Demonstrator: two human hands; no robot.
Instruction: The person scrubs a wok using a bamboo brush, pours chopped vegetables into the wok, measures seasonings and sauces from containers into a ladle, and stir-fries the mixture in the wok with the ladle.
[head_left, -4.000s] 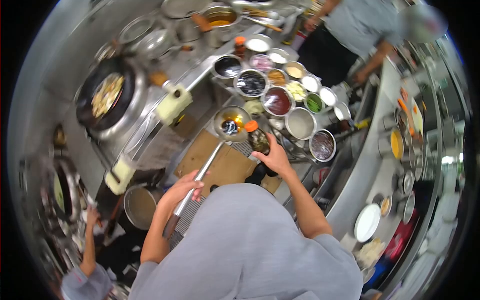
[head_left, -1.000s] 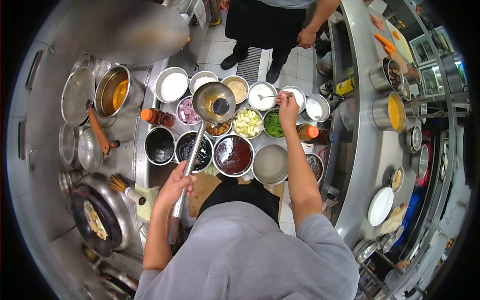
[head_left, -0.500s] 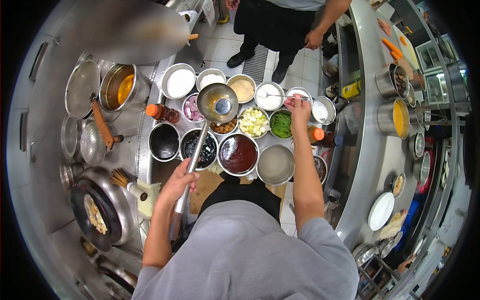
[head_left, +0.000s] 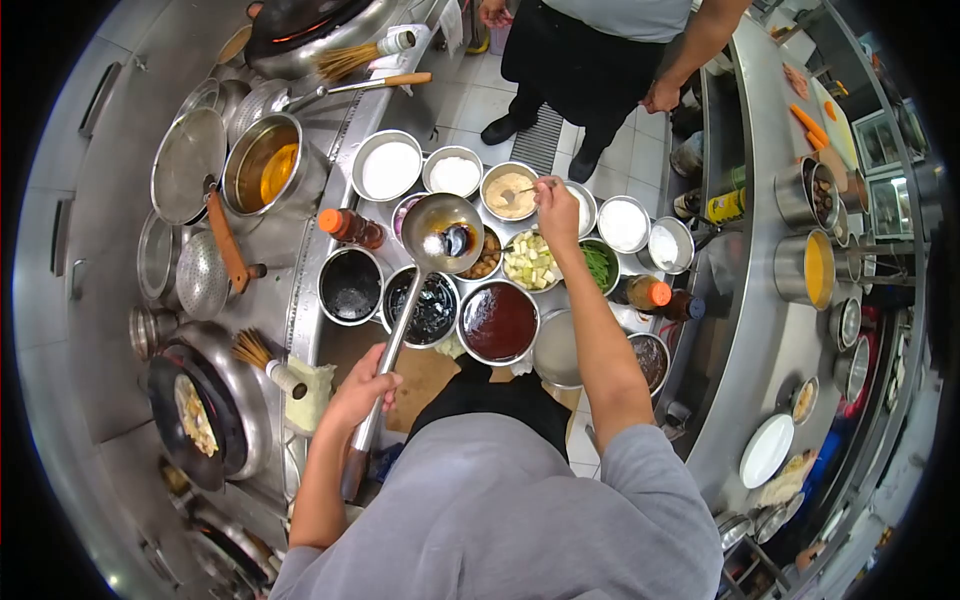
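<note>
My left hand (head_left: 362, 388) is closed round the long handle of a steel ladle (head_left: 441, 232). In the ladle's bowl lie dark liquid and some white powder. My right hand (head_left: 556, 206) pinches a small spoon (head_left: 524, 190), whose tip is at the pot of beige powder (head_left: 508, 192). Below that hand stand a pot of pale green-white cubes (head_left: 530, 262) and one of chopped greens (head_left: 600, 266). Pots of white powder (head_left: 624, 224), dark red sauce (head_left: 498, 320) and black sauce (head_left: 422, 306) surround them.
A wok with food (head_left: 196, 415) sits at the lower left, near a brush (head_left: 268, 362). Strainers and a pot of oil (head_left: 262, 165) stand at the upper left. A person in a black apron (head_left: 590, 60) stands ahead. A steel counter (head_left: 715, 370) runs along the right.
My right hand has moved left from the white powder pots to the beige powder with the spoon. White powder now shows in the ladle. The view has shifted.
</note>
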